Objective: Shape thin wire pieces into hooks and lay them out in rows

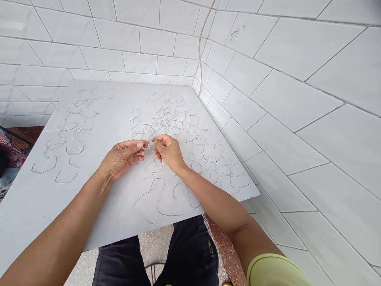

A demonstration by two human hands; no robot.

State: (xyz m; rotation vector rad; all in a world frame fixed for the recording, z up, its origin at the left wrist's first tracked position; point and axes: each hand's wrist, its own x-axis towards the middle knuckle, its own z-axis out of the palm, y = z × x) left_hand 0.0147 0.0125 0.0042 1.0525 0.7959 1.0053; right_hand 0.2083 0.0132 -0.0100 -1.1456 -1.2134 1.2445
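Note:
My left hand (123,157) and my right hand (168,151) meet over the middle of a white board (35,198). Both pinch a thin bent piece of silver wire (148,146) between thumb and fingertips, the fingers curled closed. Around the hands lie several loose curved wire pieces (175,119), thickest just beyond and to the right of my right hand. A row of linked wire loops (70,137) runs down the board's left side.
The board rests on my lap, with dark trousers (190,254) below its front edge. White tiled walls (297,99) close in at the back and right. A thin cable (203,43) hangs in the corner. Patterned cloth (10,153) lies at the far left.

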